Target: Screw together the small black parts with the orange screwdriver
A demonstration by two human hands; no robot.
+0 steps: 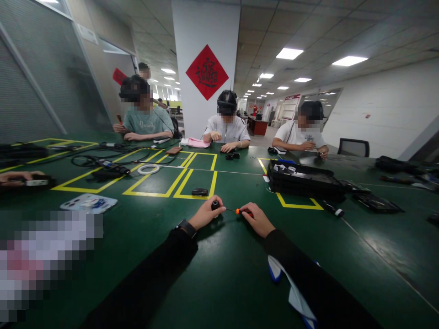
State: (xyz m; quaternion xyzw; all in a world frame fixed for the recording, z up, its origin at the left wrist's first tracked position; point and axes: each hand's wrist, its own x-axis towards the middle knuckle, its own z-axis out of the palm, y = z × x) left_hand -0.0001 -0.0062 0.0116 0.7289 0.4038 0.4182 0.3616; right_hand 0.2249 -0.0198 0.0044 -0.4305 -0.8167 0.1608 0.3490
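Nearest the viewer, a blue-and-white item (298, 301) lies by the right forearm on the green table (226, 269); seen from here, a backward sweep of that sleeve could drag it. Beyond it, centrally, the two hands face each other just above the table. The right hand (255, 219) has its fingers closed around the handle of an orange-collared screwdriver (238, 211), whose thin shaft points toward the other hand. The left hand (207, 214) grasps a small black cylindrical part (215, 205) between thumb and fingers. Whether the shaft's tip touches the part or the fingers cannot be told. The principal hazard, in my judgement, lies here: with the part held in the fingers alone, a slip of the tip under pressure could send it into the left thumb, and a loose pinch could let the part turn or drop. Just beyond, a black oblong piece (200, 192) rests at a yellow-taped outline; a dropped part might knock it. Farther right, a black tray (302, 185) holds small pale pieces, liable to scatter if bumped. Farthest, across the table, a co-worker in white (227, 130) sits well apart from these hands.
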